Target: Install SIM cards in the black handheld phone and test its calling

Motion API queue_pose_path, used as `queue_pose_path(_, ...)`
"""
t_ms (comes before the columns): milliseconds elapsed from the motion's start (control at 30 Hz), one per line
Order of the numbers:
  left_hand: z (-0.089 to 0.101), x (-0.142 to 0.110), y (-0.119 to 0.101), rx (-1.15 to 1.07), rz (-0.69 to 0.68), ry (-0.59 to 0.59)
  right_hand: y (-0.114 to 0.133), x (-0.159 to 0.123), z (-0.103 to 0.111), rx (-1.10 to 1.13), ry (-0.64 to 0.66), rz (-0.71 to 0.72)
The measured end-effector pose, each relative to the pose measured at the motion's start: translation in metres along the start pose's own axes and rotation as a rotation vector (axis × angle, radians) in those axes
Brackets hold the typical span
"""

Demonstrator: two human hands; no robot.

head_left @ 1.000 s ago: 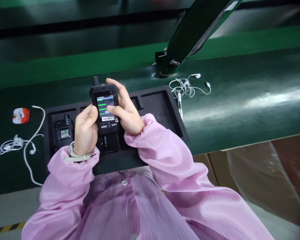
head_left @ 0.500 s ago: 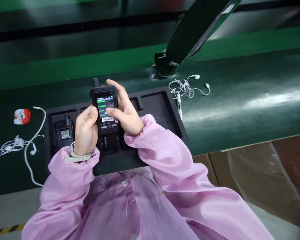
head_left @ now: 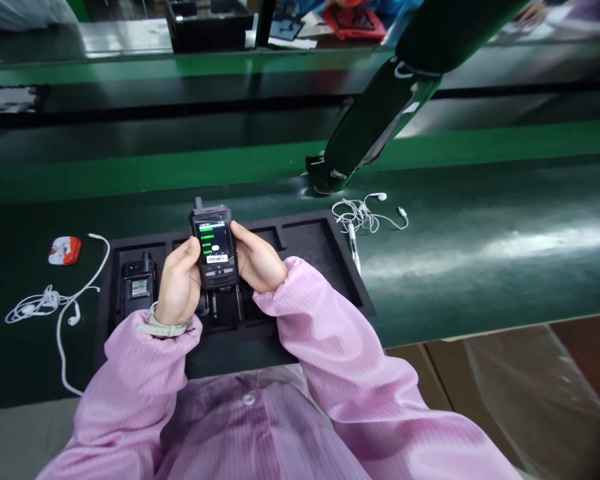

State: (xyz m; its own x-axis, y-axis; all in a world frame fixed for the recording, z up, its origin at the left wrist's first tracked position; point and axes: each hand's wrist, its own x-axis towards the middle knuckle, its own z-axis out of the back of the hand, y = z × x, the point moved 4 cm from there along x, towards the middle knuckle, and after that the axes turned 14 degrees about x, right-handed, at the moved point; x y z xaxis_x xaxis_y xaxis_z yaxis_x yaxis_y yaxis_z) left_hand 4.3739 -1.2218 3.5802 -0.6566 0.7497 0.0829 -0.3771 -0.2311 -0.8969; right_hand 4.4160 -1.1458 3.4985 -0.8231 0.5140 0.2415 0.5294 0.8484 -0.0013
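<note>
A black handheld radio [head_left: 217, 270] with a stubby antenna and a lit screen of green text is held upright between both hands. My left hand [head_left: 179, 277] wraps its left side, thumb along the edge. My right hand [head_left: 257, 260] grips the right side, its thumb at the upper edge; the fingers behind the radio are hidden. Below lies a black foam tray [head_left: 325, 243] with cut-out compartments. A second radio [head_left: 139, 283], its back showing a label, rests in the tray's left compartment. Dark parts [head_left: 225, 307] sit in the middle compartment, partly covered.
White earphones [head_left: 363, 215] lie right of the tray, near a green post [head_left: 360, 140]. To the left are more earphones [head_left: 43, 305], a white cable [head_left: 63, 333] and a red-and-white case [head_left: 65, 251]. Across the bench stand a black box [head_left: 210, 30] and a red tray [head_left: 355, 25].
My right thumb has moved off the screen to the radio's right edge. The screen text has shifted slightly. The camera view has tilted up, showing more of the bench opposite.
</note>
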Motion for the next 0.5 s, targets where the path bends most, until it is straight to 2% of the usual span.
queue_pose_path(500,0.0005,-0.0005,0.0012,-0.028,0.054,0.013,-0.0012,0.0002,0.0016,0.008,-0.045,-0.004)
